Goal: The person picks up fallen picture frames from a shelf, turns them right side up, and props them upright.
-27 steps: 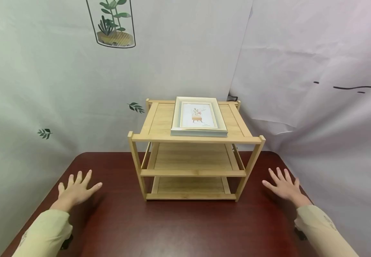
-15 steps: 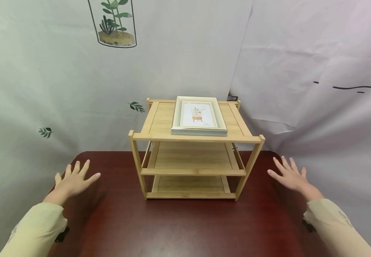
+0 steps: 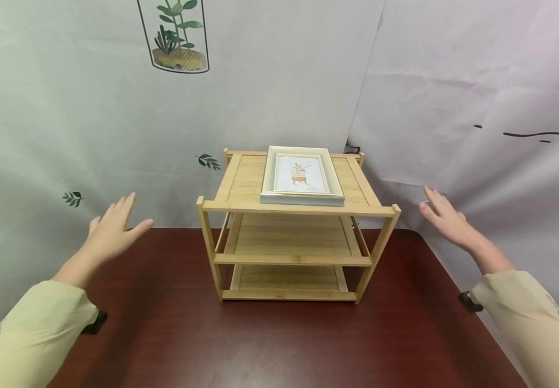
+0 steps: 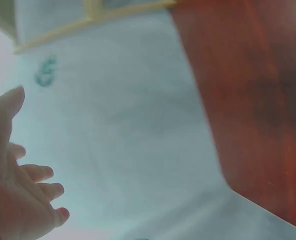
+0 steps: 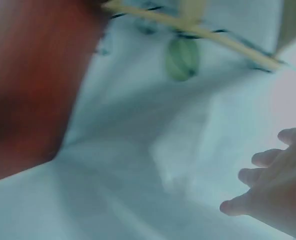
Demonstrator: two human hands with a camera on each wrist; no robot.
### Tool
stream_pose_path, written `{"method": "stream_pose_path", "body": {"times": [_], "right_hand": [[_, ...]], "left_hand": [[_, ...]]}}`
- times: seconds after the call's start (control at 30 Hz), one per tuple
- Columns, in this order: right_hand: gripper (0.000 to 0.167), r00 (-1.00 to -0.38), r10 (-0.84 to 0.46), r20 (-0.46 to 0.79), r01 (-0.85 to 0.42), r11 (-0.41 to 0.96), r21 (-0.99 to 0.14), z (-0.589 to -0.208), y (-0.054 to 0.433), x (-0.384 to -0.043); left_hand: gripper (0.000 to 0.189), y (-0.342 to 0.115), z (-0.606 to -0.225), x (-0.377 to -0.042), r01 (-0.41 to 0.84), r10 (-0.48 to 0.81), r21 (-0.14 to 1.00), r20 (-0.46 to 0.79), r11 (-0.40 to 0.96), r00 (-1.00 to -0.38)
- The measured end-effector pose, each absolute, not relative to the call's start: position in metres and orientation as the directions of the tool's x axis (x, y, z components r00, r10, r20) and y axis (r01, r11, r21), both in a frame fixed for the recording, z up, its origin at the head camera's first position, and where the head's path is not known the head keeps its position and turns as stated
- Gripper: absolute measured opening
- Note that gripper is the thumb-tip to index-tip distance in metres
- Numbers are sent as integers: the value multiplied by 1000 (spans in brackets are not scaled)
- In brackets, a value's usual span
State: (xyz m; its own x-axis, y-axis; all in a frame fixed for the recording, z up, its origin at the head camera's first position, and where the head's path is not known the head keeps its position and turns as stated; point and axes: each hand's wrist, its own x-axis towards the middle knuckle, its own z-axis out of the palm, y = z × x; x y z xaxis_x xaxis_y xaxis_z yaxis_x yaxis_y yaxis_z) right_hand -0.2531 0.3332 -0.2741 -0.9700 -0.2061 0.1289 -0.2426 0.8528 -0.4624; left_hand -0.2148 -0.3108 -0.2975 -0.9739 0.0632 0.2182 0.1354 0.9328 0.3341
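Lifted since earlier, left hand [image 3: 108, 230] and right hand [image 3: 446, 220] were held outstretched, empty, flanking a shelf [image 3: 242, 178] bearing a picture frame [image 3: 301, 175] laid flat, seemingly for steadiness.

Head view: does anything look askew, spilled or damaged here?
Nothing stands out as askew, spilled or damaged: the picture frame lies flat, face up, on top of the wooden rack. Only the white backdrop is slightly untidy, with creases to the rack's right.
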Motion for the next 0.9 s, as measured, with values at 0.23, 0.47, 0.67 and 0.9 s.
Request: {"method": "stream_pose_path", "body": {"times": [0.23,0.47,0.67,0.9], "right_hand": [[64,-952,-224,208,-305,653,-693,-226,302,-252],[62,-935,-221,277,-354,583,-731,-199,252,-252],[60,-938,-271,217,-319,426,-847,-190,214,-257],[59,-953,-285,100,-192,317,-929,-191,191,-274]], "left_hand": [[65,-273,-248,-214,208,-4,498,390,842,-921],[49,-227,-214,-222,322,10,589,469,741,-883],[43,-183,-198,-235,334,137,651,335,682,-932],[47,-148,-194,-252,257,235,807,150,533,-960]]}}
